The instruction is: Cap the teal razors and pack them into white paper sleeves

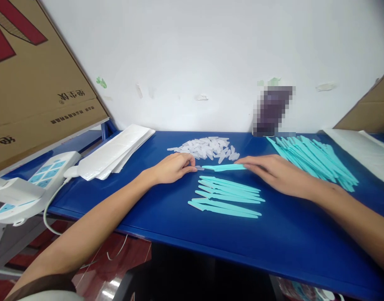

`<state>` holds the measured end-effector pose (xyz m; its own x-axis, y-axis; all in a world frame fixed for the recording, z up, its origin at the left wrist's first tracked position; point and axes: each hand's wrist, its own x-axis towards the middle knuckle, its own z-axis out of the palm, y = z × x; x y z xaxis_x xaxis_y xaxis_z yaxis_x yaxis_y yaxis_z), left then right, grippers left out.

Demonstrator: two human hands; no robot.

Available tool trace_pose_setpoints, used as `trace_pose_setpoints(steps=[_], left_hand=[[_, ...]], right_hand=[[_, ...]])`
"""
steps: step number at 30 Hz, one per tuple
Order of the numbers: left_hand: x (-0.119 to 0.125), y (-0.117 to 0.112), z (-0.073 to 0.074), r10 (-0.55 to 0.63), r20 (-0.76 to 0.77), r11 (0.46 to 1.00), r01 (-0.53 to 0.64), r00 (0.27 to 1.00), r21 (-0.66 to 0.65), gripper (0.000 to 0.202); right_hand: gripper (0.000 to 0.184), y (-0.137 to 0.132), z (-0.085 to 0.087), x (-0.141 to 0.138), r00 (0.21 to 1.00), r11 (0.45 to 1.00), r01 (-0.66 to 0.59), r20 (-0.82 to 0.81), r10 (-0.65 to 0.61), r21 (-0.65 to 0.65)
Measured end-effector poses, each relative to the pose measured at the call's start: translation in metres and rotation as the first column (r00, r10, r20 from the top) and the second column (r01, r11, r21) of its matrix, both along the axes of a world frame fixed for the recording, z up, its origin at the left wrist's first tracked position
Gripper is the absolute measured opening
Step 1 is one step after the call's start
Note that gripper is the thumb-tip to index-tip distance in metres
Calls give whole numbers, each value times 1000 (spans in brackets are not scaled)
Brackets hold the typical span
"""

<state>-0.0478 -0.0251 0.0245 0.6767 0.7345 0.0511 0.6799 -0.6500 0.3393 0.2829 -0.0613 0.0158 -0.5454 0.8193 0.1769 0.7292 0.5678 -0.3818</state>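
Observation:
My right hand point(267, 169) pinches the handle end of a turquoise eyebrow razor point(223, 167), its blade end pointing left. In my left hand point(173, 168) a small clear plastic cap point(199, 168) is held between thumb and fingers, right at the razor's tip. Whether the cap is around the tip or only touching it, I cannot tell. Just behind my left hand lies a heap of translucent caps point(207, 147). Below the held razor, several turquoise razors point(228, 196) lie side by side, blade ends to the left. A larger pile of turquoise razors point(317, 161) rests beyond my right hand.
White plastic bags point(116, 150) lie at the table's left, beside a white power strip point(50, 175) with a plugged-in adapter and cable. A pale sheet point(361, 150) is at the right. A dark pixelated object point(272, 110) leans against the wall. A cardboard box point(44, 75) stands at left.

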Motion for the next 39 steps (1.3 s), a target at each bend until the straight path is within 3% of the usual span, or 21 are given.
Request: trace_pose_setpoints(steps=[11,19,22,27,31,39], left_hand=[[4,-4,-2,13,184,1000,-18,983,24,26],[18,-6,-9,-9,298,991,-31,954,129,28],[12,-1,-7,-17,229,974,-35,973,223,30],[-16,13,-2,5,-44,913,13,999,408,32],[-28,18,2,-31,-155,909,92,987,407,35],[-15,4,10,-105,-248,918,190,963,349,32]], right_hand=[[43,-1,6,4,1000,1000,12,-22,-11,24],[46,-5,6,-15,1000,996,4,-3,-4,94],[46,-5,5,-14,999,994,44,14,-46,97],[45,-2,-1,-8,991,990,130,32,-131,47],[43,1,-5,-5,992,992,126,-9,-126,13],[41,1,-4,-3,996,989,85,16,-84,-122]])
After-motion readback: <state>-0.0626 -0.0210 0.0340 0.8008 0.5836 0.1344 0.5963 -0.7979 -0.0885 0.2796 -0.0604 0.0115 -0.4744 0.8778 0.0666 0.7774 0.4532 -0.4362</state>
